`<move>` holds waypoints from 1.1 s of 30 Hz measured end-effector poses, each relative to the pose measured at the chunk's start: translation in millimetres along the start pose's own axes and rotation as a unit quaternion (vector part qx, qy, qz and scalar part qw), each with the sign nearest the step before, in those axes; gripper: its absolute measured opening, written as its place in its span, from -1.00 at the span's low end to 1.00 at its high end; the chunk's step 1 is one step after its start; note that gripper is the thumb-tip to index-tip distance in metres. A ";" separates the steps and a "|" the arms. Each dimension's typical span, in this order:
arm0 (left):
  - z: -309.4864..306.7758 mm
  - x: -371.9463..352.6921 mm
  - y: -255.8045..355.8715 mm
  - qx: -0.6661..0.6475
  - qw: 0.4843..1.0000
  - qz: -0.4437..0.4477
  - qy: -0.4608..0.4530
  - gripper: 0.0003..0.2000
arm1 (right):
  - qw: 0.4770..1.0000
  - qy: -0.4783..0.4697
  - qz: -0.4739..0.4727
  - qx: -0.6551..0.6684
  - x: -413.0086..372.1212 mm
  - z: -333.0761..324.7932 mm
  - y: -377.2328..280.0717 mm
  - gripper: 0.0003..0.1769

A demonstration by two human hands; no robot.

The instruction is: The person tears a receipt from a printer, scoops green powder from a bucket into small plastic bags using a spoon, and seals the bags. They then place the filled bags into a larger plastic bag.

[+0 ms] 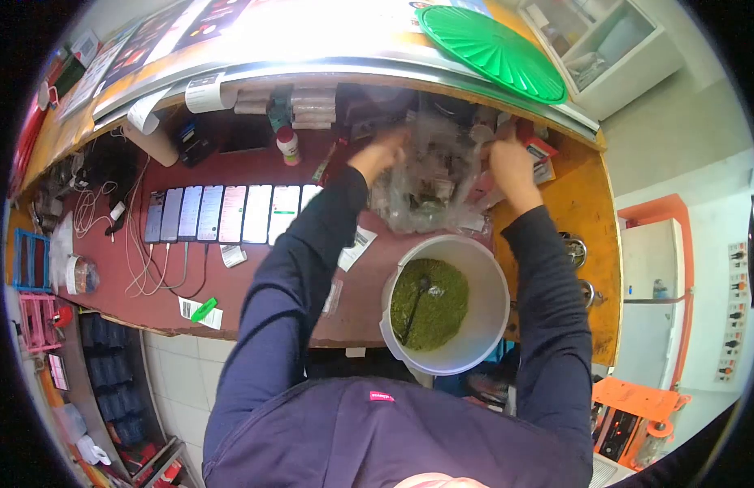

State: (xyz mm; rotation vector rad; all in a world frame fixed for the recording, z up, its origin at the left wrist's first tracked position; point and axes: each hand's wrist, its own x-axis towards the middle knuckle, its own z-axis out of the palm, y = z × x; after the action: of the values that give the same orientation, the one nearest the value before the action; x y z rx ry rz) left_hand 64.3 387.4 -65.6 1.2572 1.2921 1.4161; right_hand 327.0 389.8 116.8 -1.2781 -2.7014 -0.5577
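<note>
A crumpled clear plastic bag (432,183) with small things inside lies between my hands, at the back of the counter beneath the shelf. My left hand (383,154) is at the bag's left side, its fingers smeared by motion. On the other side, my right hand (511,167) is closed at the bag's upper right edge, gripping the plastic. Close to my body stands a white bucket (492,285) holding green, crumbly stuff (448,313). A dark long-handled spoon (414,309) rests in it. What exactly the bag contains I cannot make out.
Several phones (256,215) stand in a row on the red counter (312,325), with charging cables (153,268) in front. A white bottle with a red cap (288,146) is behind them. A green lid (495,53) lies on the shelf above. Orange racks (637,398) stand at right.
</note>
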 end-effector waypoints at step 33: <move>18.1 -114.3 170.5 0.170 0.977 0.131 0.009 -0.65 | 0.569 -0.104 -0.069 0.813 -23.9 -98.5 -95.7 0.02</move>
State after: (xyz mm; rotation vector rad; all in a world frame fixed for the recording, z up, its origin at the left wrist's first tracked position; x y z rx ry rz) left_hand 109.1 256.0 86.7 1.6975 1.4671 1.4260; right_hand 263.0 280.7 175.3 -0.4189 -1.8593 1.7755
